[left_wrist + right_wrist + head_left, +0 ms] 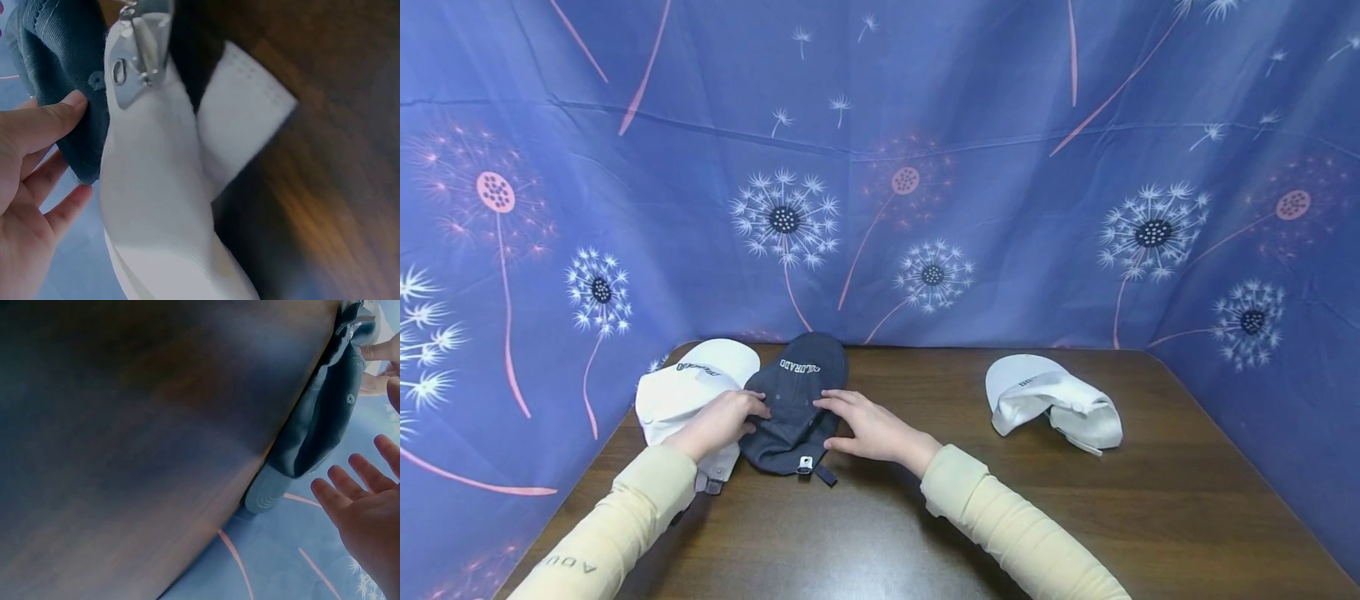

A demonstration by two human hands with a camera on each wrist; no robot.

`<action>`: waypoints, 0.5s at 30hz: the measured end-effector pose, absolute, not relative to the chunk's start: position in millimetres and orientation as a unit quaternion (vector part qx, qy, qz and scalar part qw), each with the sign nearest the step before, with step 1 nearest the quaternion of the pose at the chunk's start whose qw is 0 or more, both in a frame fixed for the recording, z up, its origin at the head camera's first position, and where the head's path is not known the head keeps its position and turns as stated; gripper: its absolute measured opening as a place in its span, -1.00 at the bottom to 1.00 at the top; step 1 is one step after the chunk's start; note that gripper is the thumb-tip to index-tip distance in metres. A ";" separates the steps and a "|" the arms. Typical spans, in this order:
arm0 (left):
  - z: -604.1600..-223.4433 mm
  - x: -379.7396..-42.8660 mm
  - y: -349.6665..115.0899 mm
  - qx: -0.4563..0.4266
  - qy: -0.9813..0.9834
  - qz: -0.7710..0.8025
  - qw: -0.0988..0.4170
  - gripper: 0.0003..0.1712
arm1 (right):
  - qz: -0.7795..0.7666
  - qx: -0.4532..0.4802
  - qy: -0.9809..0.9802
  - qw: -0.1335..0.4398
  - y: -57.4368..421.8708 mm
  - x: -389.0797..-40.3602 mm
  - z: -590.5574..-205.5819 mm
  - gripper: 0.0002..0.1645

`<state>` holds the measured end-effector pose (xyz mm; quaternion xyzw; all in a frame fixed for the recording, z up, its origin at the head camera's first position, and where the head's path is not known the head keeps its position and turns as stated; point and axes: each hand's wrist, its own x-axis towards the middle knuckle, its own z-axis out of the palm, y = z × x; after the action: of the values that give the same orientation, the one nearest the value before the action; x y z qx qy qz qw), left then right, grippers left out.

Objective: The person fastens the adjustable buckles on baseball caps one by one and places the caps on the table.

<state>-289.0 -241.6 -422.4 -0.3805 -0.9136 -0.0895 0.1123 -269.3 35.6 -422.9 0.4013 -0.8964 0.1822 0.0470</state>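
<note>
A dark baseball cap [793,408] lettered COLORADO lies with its brim to the back and its strap and metal buckle to the front. My left hand [725,423] pinches its left side; in the left wrist view the thumb [72,106] presses on the dark fabric, with fingers partly hidden behind it. On the cap's right side is my right hand [871,427], its fingers spread and extended; the right wrist view shows them apart from the fabric. Beneath and beside my left hand lies a white cap [685,392] with dark lettering, its strap [156,156] close to the left wrist camera.
Another white cap [1052,404], creased on one side, lies at the right of the brown wooden table [940,517]. A blue cloth [1000,208] printed with dandelions hangs behind the table and along its sides.
</note>
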 end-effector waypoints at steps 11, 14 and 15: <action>-415.8 -292.8 -238.1 -0.360 -0.919 -0.097 0.130 -0.82 | 0.185 0.405 -0.894 0.040 35.0 -267.1 -421.5 -0.31; -411.1 -293.2 -237.8 -0.351 -0.923 -0.101 0.124 -0.82 | 0.186 0.403 -0.895 0.035 34.5 -267.1 -422.0 -0.32; -409.4 -293.5 -237.7 -0.351 -0.923 -0.102 0.122 -0.82 | 0.186 0.404 -0.895 0.035 34.3 -267.3 -422.2 -0.32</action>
<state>-293.5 -237.7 -409.4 -0.3511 -0.9227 -0.1022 0.1222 -267.3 34.3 -422.2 0.4040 -0.8950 0.1859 0.0352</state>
